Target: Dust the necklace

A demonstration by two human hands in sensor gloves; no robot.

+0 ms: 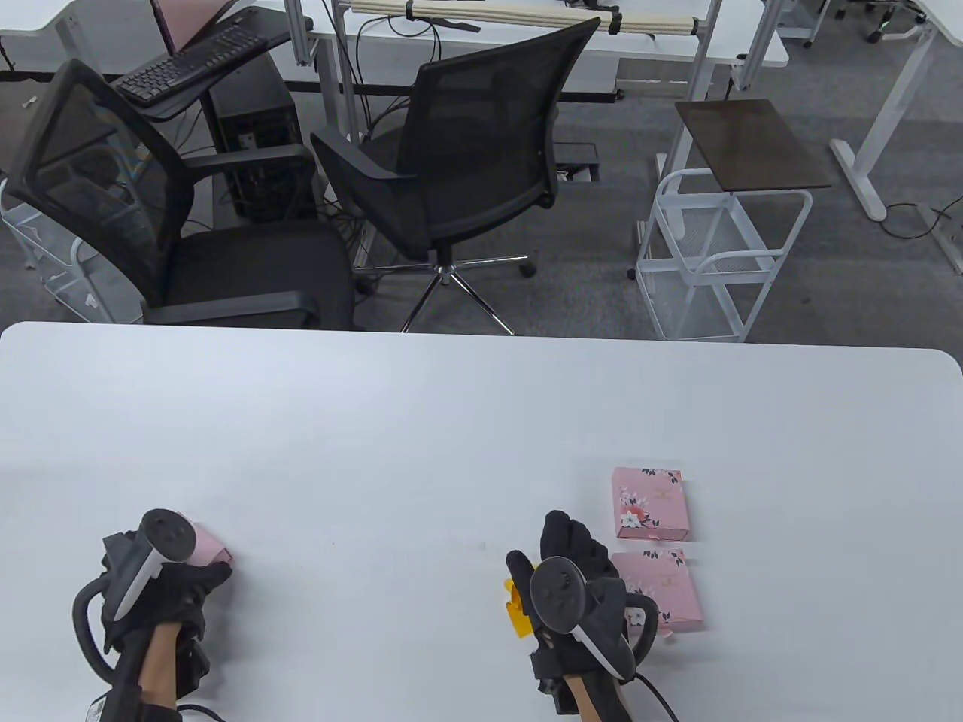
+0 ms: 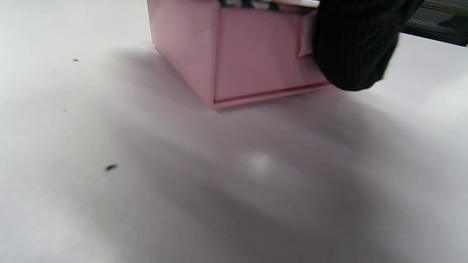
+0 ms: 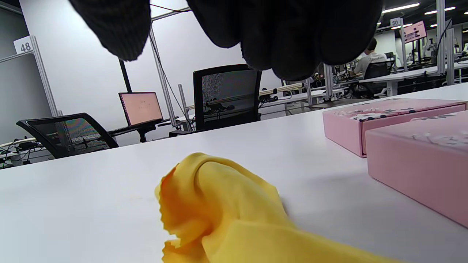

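Both hands low at the near edge: left hand [image 1: 177, 590] curled, right hand [image 1: 575, 560] spread flat (fingers forward).

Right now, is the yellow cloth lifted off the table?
No. In the right wrist view the yellow cloth lies crumpled on the white table, with the right hand above it.

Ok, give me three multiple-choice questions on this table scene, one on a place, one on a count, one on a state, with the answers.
1. Where does the yellow cloth lie?
A. under the right hand
B. on a chair
C. on top of a pink box

2. How many pink boxes are on the table?
A. one
B. three
C. five

3. What is the left hand doing?
A. holding the cloth
B. touching a pink box
C. lifted clear of everything

Answers: 1 A, the cloth sits on the table below the right hand's fingers. 2 B, two by the right hand, one at the left. 3 B, a gloved fingertip rests against the box's end.
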